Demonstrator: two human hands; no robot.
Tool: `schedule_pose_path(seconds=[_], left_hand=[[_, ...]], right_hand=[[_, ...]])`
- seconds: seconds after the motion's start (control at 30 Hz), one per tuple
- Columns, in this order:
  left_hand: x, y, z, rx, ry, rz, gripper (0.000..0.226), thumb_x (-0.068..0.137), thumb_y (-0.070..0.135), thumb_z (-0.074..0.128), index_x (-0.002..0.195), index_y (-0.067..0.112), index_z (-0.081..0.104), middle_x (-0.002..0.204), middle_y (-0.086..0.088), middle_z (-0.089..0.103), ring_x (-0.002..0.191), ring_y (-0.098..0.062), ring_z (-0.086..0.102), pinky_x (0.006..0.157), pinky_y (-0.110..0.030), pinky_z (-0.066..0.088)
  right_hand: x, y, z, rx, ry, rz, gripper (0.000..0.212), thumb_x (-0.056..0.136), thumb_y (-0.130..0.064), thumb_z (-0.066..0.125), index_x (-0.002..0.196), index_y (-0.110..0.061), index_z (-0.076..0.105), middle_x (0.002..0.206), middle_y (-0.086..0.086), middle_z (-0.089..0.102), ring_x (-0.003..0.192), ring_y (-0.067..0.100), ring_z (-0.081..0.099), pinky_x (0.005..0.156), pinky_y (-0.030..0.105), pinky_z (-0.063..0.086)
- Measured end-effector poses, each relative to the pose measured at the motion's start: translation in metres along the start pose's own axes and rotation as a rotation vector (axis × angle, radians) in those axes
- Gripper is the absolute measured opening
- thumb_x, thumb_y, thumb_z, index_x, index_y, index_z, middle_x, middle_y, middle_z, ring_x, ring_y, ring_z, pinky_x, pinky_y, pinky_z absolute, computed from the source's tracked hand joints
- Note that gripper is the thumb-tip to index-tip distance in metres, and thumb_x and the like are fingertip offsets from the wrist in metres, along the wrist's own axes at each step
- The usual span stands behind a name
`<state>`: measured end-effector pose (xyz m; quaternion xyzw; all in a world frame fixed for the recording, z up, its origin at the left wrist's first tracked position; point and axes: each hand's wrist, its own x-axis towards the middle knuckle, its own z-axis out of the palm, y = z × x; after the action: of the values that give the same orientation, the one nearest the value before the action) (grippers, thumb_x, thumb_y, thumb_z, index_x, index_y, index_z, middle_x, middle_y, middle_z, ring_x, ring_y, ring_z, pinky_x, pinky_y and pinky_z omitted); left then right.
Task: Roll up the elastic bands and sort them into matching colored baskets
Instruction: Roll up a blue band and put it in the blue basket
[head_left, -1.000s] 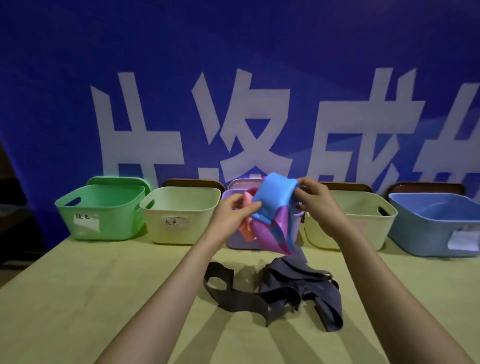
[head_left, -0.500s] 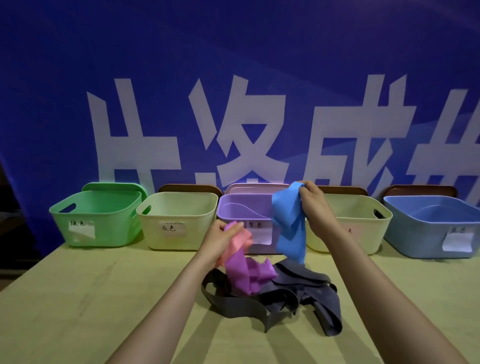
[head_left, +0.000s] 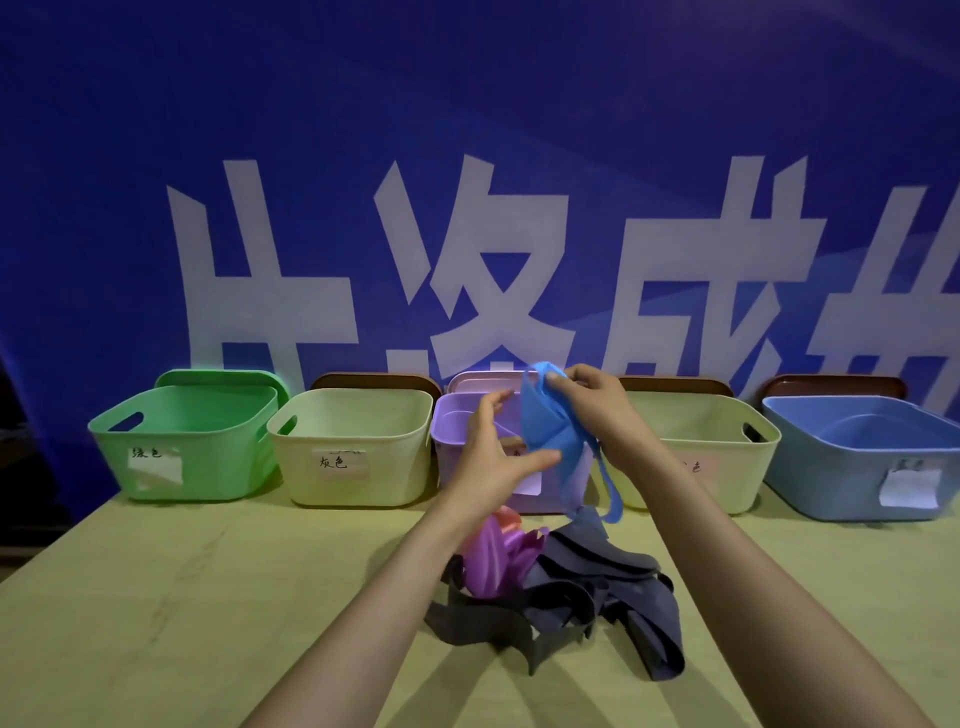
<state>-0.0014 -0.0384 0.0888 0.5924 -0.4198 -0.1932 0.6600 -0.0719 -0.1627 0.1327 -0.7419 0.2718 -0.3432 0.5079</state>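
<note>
Blue elastic band (head_left: 545, 431) hangs at centre frame, in front of the purple basket (head_left: 453, 462). Your right hand (head_left: 589, 402) pinches its top edge, so it drapes free, ready for rolling. Your left hand (head_left: 493, 457) is spread with relaxed fingers and grips nothing; its thumb sits at the band's lower fold, probably to start the roll. Half a second ago that hand held the pink and purple bands (head_left: 491, 556). Now they lie dropped on the dark grey bands (head_left: 597, 597) on the table (head_left: 156, 597). The blue basket (head_left: 831, 457) waits at far right.
</note>
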Motion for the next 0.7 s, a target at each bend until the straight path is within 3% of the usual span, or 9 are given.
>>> schedule_pose_path(seconds=[0.07, 0.13, 0.23, 0.33, 0.43, 0.53, 0.6, 0.7], left_hand=[[0.002, 0.002, -0.002, -0.064, 0.043, -0.008, 0.052, 0.081, 0.002, 0.072, 0.125, 0.013, 0.046, 0.118, 0.009, 0.054, 0.086, -0.009, 0.068, 0.083, -0.033, 0.056], [0.008, 0.006, -0.010, -0.111, 0.139, -0.024, 0.029, 0.084, 0.004, 0.070, 0.110, 0.005, 0.057, 0.097, 0.000, 0.064, 0.070, -0.005, 0.068, 0.078, -0.033, 0.058], [0.015, 0.007, -0.026, -0.094, 0.268, -0.033, 0.006, 0.085, 0.012, 0.070, 0.085, 0.011, 0.065, 0.087, -0.008, 0.067, 0.068, -0.011, 0.068, 0.070, -0.026, 0.056], [0.022, 0.003, -0.037, -0.059, 0.303, -0.053, 0.006, 0.085, 0.016, 0.071, 0.086, 0.012, 0.066, 0.092, -0.007, 0.067, 0.083, -0.019, 0.066, 0.082, -0.037, 0.053], [0.026, 0.001, -0.040, 0.000, 0.237, -0.084, 0.023, 0.080, 0.023, 0.076, 0.097, 0.015, 0.064, 0.102, -0.002, 0.065, 0.098, -0.020, 0.062, 0.087, -0.035, 0.051], [0.021, 0.002, -0.038, 0.174, 0.032, -0.156, 0.038, 0.074, 0.033, 0.080, 0.106, 0.015, 0.067, 0.105, 0.002, 0.067, 0.097, -0.014, 0.062, 0.085, -0.025, 0.049], [0.017, 0.002, -0.035, 0.175, -0.069, -0.201, 0.032, 0.076, 0.033, 0.079, 0.098, 0.012, 0.071, 0.097, 0.000, 0.072, 0.088, -0.014, 0.065, 0.082, -0.025, 0.050], [0.018, -0.001, -0.033, 0.281, 0.022, -0.130, 0.050, 0.065, 0.052, 0.078, 0.087, 0.007, 0.070, 0.101, -0.009, 0.068, 0.093, -0.019, 0.062, 0.088, -0.035, 0.049]], right_hand=[[0.000, -0.001, -0.001, 0.027, -0.015, 0.001, 0.025, 0.092, -0.036, 0.060, 0.083, -0.013, 0.060, 0.075, 0.005, 0.061, 0.068, 0.017, 0.055, 0.060, 0.029, 0.042], [0.000, -0.002, -0.004, 0.024, -0.006, -0.010, 0.030, 0.093, -0.036, 0.058, 0.089, -0.007, 0.064, 0.076, 0.006, 0.060, 0.069, 0.017, 0.053, 0.063, 0.030, 0.042], [-0.001, 0.000, -0.008, 0.028, -0.017, -0.014, 0.029, 0.095, -0.036, 0.056, 0.082, -0.012, 0.064, 0.067, 0.001, 0.054, 0.063, 0.014, 0.046, 0.060, 0.028, 0.039], [-0.006, 0.002, -0.009, 0.096, -0.057, -0.027, 0.028, 0.096, -0.038, 0.054, 0.079, -0.019, 0.065, 0.065, 0.000, 0.059, 0.061, 0.014, 0.053, 0.057, 0.026, 0.041], [-0.009, 0.001, -0.009, 0.171, -0.154, -0.037, 0.024, 0.096, -0.037, 0.054, 0.092, -0.020, 0.071, 0.072, 0.000, 0.063, 0.066, 0.014, 0.058, 0.062, 0.026, 0.048], [-0.011, -0.003, -0.010, 0.193, -0.216, -0.061, 0.026, 0.095, -0.041, 0.054, 0.093, -0.022, 0.072, 0.073, 0.002, 0.065, 0.067, 0.015, 0.058, 0.064, 0.026, 0.046], [-0.012, -0.006, -0.009, 0.166, -0.208, -0.085, 0.028, 0.096, -0.043, 0.052, 0.091, -0.023, 0.071, 0.069, 0.000, 0.063, 0.063, 0.012, 0.056, 0.060, 0.023, 0.044], [-0.011, -0.008, -0.009, 0.165, -0.162, -0.099, 0.029, 0.097, -0.041, 0.051, 0.089, -0.019, 0.069, 0.056, -0.008, 0.055, 0.052, 0.007, 0.047, 0.050, 0.019, 0.038]])
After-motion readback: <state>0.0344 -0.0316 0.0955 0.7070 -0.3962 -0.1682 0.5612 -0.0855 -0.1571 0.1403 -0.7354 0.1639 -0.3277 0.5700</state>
